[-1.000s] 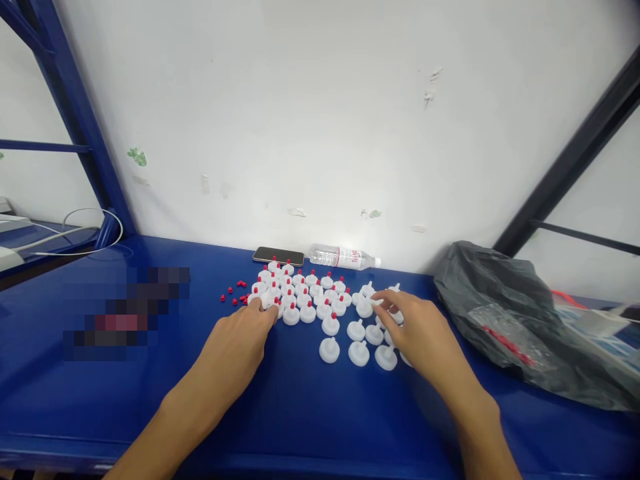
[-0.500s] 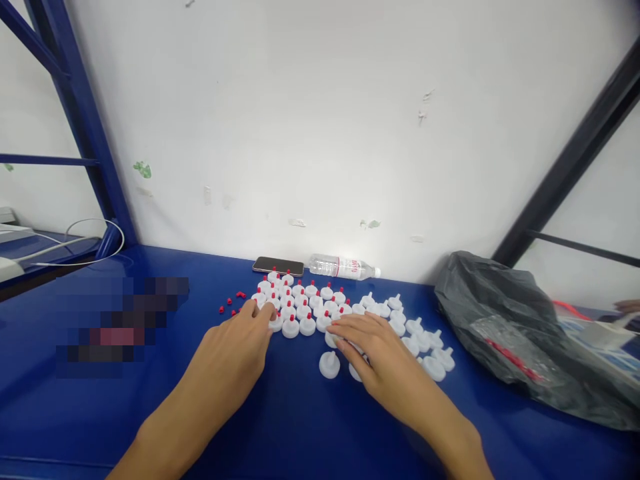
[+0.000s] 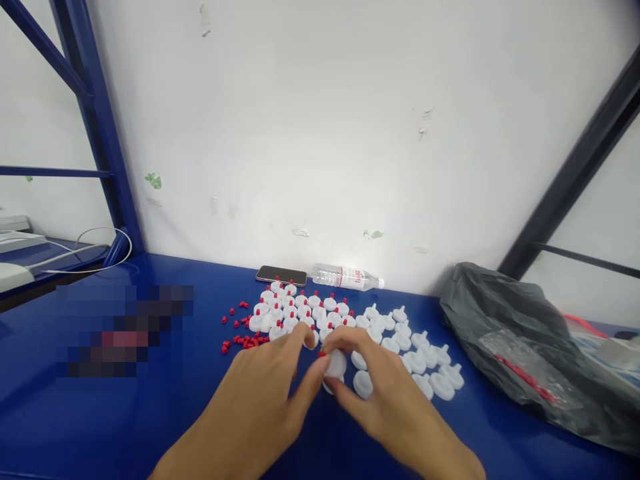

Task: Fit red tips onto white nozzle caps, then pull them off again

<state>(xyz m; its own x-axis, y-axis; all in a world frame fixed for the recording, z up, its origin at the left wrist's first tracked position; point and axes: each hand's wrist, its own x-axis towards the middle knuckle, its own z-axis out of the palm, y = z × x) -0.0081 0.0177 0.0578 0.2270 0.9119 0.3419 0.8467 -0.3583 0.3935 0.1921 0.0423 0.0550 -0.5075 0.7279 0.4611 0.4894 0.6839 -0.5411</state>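
Note:
My right hand grips a white round nozzle cap between thumb and fingers, tilted with its spout toward the left. My left hand has its thumb and index finger pinched at that spout, where a small red tip cap shows partly. Beneath, another white cap is mostly hidden by my fingers. Beyond my hands stand several white nozzle caps with red tips in a cluster. To the right lie several white nozzle caps without red tips. Loose red tip caps are scattered left of the cluster.
A phone and a clear plastic bottle lie along the wall. At the right, a dark plastic bag has a clear bag of red pieces on it. A blurred-out patch covers part of the blue table at left.
My left hand has come from the loose red tip caps to meet my right hand. The right hand has lifted a white nozzle cap. The view has shifted slightly.

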